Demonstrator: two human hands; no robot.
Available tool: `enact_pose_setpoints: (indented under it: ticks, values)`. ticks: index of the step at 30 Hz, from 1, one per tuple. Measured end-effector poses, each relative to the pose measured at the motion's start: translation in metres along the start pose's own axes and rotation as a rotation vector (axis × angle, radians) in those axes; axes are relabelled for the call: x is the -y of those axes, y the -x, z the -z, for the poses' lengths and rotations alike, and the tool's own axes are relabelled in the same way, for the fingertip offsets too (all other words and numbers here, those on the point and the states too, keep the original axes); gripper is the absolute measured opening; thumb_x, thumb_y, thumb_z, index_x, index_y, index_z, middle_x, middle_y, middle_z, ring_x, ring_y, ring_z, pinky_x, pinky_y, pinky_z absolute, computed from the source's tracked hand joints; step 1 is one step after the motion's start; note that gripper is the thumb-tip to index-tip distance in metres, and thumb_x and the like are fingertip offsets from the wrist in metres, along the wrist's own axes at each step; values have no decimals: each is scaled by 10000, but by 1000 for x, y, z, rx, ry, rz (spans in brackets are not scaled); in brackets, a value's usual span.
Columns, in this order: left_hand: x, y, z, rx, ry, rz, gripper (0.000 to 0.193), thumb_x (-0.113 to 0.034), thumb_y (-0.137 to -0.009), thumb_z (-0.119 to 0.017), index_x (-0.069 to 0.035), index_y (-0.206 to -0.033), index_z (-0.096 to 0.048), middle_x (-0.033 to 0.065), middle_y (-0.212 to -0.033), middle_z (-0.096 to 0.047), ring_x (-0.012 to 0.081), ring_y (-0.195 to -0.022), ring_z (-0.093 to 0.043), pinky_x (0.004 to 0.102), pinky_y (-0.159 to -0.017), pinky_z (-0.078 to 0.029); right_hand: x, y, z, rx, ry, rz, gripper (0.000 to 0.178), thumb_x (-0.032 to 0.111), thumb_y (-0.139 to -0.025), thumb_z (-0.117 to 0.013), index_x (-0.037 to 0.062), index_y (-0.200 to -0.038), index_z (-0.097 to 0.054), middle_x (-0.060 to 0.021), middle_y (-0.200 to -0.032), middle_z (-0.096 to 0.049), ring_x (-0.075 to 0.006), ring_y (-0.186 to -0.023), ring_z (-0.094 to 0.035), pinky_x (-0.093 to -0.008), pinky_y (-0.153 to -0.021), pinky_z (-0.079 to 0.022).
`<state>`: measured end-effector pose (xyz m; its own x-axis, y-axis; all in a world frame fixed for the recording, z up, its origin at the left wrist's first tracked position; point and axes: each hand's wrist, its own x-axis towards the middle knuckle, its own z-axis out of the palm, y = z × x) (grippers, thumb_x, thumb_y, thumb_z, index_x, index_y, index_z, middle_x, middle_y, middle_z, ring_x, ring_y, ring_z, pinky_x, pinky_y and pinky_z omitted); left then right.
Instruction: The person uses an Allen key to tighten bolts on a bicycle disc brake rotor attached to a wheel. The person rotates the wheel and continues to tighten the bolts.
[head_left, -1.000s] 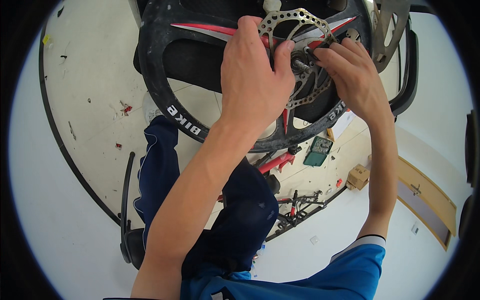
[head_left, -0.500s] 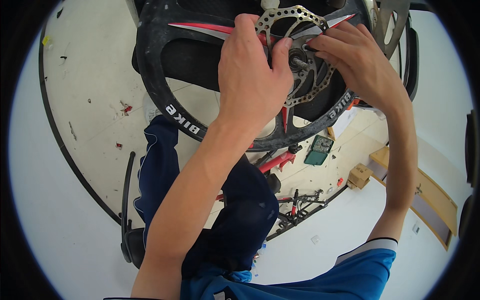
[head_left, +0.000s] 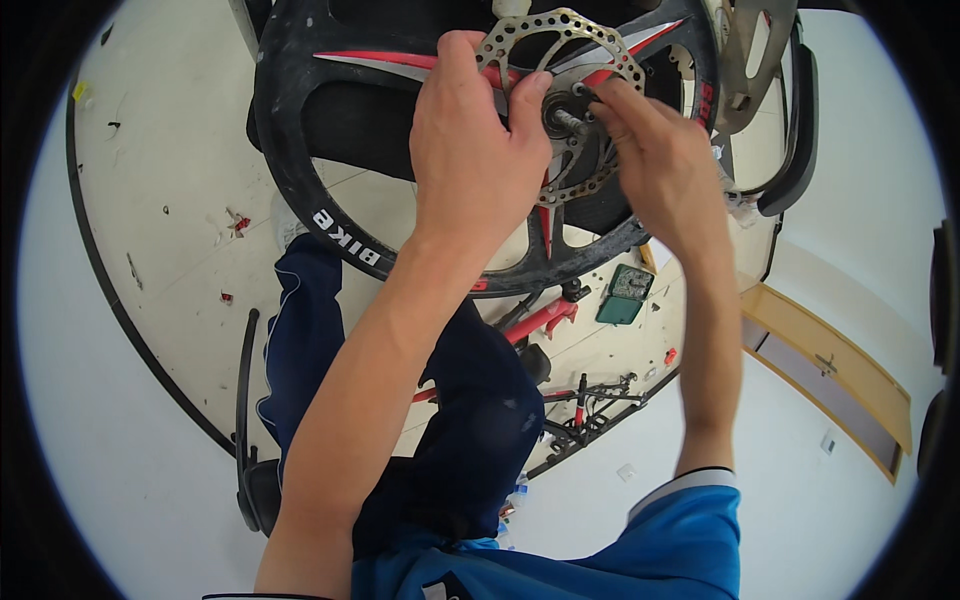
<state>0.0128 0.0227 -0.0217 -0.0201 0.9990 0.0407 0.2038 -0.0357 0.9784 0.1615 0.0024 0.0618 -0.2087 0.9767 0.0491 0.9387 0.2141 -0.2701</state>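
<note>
With my left hand gripping the perforated silver metal disc on the black spoked wheel and my right hand bunched beside the grey metal axle, its hold hidden, I'd steady the disc and work gently.

Left hand, thumb spread, right hand, fingers curled, bare forearms extended
</note>
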Motion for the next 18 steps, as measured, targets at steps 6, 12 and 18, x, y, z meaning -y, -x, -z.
enact_pose_setpoints:
  ticks: [6,12,18]
  values:
    - [-5,3,2,60,67,23,367,-179,-925,-685,27,-1141,-470,163,-855,-611,344,-847,-604,446,-755,-475,14,11,-20,-130,-32,-149,76,95,-958,-619,52,-1000,-573,-198,-727,-631,-413,-673,-614,-461,-581,-474]
    - [6,4,-5,-60,26,-70,348,-192,-936,-715,27,-1124,-523,94,-839,-668,135,-697,-613,289,-651,-501,20,11,-28,-156,-47,-188,83,104,-969,-606,44,-964,-549,-193,-682,-616,-416,-640,-603,-475,-564,-460]
    - [13,2,-10,-87,53,-145,344,-188,-938,-712,30,-1122,-519,99,-854,-677,138,-699,-617,301,-651,-505,12,11,-27,-147,5,-109,112,108,-969,-602,47,-933,-515,-190,-676,-606,-410,-651,-610,-484,-563,-460]
